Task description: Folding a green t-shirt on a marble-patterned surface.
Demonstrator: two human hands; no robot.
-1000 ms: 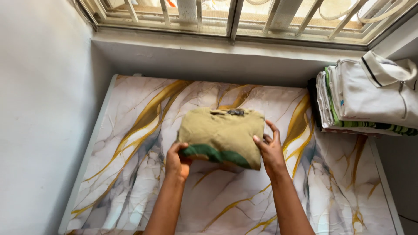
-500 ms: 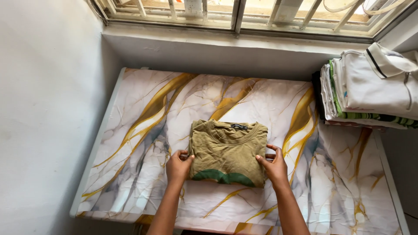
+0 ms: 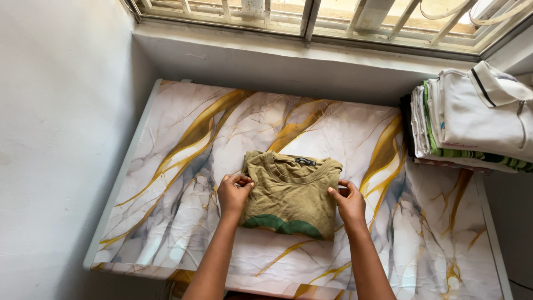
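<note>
A folded olive-tan t-shirt with a green patch along its near edge lies flat on the marble-patterned table, collar turned toward the window. My left hand pinches the shirt's left edge near the upper corner. My right hand grips the right edge, fingers curled over the fabric. Both forearms come up from the bottom of the view.
A stack of folded clothes, white on top with green stripes beneath, sits at the table's far right. A white wall runs along the left. A grey ledge and barred window stand behind the table.
The shirt was held tilted above the table and then laid flat. Since half a second ago both hands have slid a little up along its side edges.
</note>
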